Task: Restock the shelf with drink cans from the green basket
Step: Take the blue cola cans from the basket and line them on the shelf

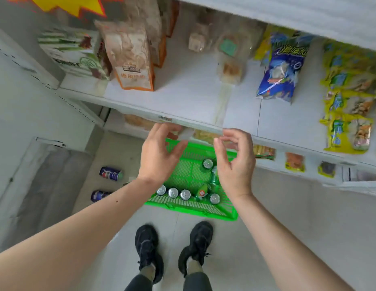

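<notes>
Your arms were bare to the elbows, no sleeves or rings; you wore black sneakers (146,246), olive socks and dark leggings.

A white shelving unit fills the upper part of the view. Its upper board (189,95) carries an orange-trimmed paper bag (130,59), a green-striped box (71,53), clear-wrapped pastries (229,66), a blue snack bag (281,68) and yellow snack packs (348,114). A lower board (304,171) carries more small packets, blurred. The floor (287,238) is pale grey tile under soft, even light. Left of the unit lies a grey sheet (42,185). A yellow starburst sign (63,5) with a red edge shows at the top left.
</notes>
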A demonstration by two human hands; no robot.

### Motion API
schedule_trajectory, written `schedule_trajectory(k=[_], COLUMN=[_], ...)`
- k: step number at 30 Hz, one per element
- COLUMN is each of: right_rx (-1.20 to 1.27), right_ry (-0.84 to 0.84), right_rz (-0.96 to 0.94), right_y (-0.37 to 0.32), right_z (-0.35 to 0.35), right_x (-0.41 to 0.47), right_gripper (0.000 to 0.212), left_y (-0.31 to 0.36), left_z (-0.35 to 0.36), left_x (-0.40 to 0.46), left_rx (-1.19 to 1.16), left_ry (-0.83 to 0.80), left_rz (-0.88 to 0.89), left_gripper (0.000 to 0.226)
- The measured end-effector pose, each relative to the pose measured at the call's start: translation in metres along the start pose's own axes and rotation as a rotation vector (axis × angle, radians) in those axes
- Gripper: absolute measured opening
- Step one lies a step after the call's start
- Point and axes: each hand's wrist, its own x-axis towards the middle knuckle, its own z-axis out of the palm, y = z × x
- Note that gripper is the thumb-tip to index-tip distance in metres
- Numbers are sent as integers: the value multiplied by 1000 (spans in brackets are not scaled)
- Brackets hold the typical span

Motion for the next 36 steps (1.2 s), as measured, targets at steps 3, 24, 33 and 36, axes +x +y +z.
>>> schedule_trajectory(k=[3,24,33,36], right_rx=[-68,-449,-348,-231], right_ry=[-19,-1235,-1342,-1120], right_rz=[121,431,375,541], right_y=[79,421,424,415], right_z=[30,184,193,177], right_x=[-40,-190,-194,-183], right_gripper=[22,92,82,78], left_y=[-71,-387,-393,-382], left_z=[32,248,245,238], left_x=[-14,-39,-37,-35], left_rx=[62,289,266,247], left_ry=[-74,-425,-451,-466], left_rz=[-66,-266,-297,-323], left_gripper=[25,31,33,34])
